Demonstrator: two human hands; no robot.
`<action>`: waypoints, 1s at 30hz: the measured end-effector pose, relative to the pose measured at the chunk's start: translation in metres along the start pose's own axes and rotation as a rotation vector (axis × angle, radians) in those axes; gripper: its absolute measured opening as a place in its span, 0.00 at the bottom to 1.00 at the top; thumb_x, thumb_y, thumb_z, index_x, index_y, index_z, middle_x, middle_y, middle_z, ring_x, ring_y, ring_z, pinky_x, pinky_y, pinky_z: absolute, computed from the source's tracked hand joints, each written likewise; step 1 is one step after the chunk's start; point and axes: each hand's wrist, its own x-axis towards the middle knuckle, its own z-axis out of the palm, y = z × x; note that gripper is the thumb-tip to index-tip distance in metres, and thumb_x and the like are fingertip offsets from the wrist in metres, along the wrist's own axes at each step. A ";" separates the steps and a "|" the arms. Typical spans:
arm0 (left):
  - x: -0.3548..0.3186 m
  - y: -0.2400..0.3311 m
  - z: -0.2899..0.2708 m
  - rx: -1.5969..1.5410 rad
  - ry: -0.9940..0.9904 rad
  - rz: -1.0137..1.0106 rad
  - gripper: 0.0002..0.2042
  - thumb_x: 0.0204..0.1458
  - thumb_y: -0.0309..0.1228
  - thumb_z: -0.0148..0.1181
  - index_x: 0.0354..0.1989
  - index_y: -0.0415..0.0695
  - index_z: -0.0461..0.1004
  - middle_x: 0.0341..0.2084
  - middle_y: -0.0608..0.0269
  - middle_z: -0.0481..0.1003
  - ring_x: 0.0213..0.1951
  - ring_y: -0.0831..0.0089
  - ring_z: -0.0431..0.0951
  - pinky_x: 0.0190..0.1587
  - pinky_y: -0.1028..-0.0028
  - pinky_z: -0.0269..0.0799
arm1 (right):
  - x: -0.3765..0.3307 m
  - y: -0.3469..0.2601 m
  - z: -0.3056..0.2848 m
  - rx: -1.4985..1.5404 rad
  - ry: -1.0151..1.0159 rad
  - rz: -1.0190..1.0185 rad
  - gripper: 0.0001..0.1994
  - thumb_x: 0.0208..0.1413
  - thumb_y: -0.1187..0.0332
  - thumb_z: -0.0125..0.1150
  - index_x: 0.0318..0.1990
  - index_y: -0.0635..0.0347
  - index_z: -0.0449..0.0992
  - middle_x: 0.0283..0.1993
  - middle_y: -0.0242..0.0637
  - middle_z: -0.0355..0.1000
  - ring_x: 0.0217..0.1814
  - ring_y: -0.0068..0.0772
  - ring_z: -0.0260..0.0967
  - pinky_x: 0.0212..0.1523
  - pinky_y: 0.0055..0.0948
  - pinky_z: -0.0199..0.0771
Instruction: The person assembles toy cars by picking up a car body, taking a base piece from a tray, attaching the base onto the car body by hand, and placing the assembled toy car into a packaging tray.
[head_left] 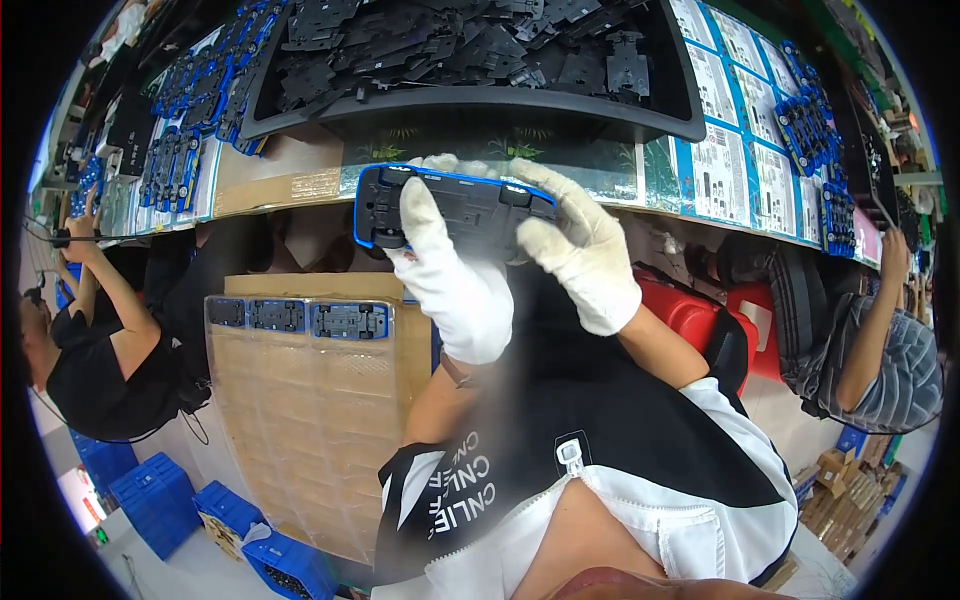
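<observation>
A blue toy car point(450, 208) is held upside down in front of me, its black chassis and wheels facing up. My left hand point(455, 285), in a white glove, grips it with the thumb lying across the chassis and the fingers underneath. At the car's right end, my gloved right hand point(590, 250) closes around it, fingers over the far edge and thumb near the corner. The undersides of both grips are hidden. Just beyond the hands stands a black bin point(470, 98) heaped with black plastic chassis plates point(430, 45).
Beside my left arm, a clear-topped carton point(300, 420) holds several upturned cars point(350, 321). More blue cars stand on the bench, left point(172, 170) and right point(806, 135). Co-workers sit on both sides. A red stool point(690, 315) is at my right; blue crates point(155, 505) stand lower left.
</observation>
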 end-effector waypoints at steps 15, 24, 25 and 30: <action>0.006 0.003 -0.005 0.021 0.072 -0.090 0.19 0.61 0.47 0.58 0.47 0.42 0.70 0.37 0.60 0.75 0.39 0.69 0.77 0.44 0.67 0.76 | -0.009 0.006 0.005 -0.168 -0.012 -0.032 0.36 0.57 0.71 0.69 0.71 0.60 0.58 0.60 0.38 0.69 0.56 0.26 0.68 0.54 0.26 0.72; 0.005 0.009 -0.003 -0.008 0.162 -0.142 0.22 0.59 0.47 0.61 0.53 0.46 0.67 0.39 0.62 0.74 0.41 0.70 0.76 0.47 0.68 0.74 | -0.009 0.007 0.009 -0.199 -0.052 -0.127 0.38 0.55 0.73 0.70 0.71 0.59 0.58 0.63 0.39 0.67 0.56 0.28 0.69 0.54 0.28 0.73; 0.002 0.008 0.002 0.006 0.154 -0.108 0.22 0.60 0.50 0.60 0.49 0.44 0.69 0.39 0.61 0.74 0.39 0.70 0.77 0.45 0.67 0.76 | -0.008 0.006 0.010 -0.142 -0.009 -0.060 0.39 0.53 0.74 0.71 0.71 0.59 0.57 0.64 0.39 0.66 0.56 0.28 0.69 0.56 0.27 0.71; 0.000 0.000 -0.003 0.233 0.185 0.017 0.25 0.58 0.50 0.62 0.53 0.43 0.67 0.43 0.59 0.73 0.43 0.70 0.76 0.47 0.67 0.75 | -0.005 0.002 0.006 -0.058 -0.013 -0.023 0.38 0.54 0.76 0.69 0.71 0.59 0.58 0.64 0.39 0.66 0.56 0.28 0.69 0.56 0.27 0.72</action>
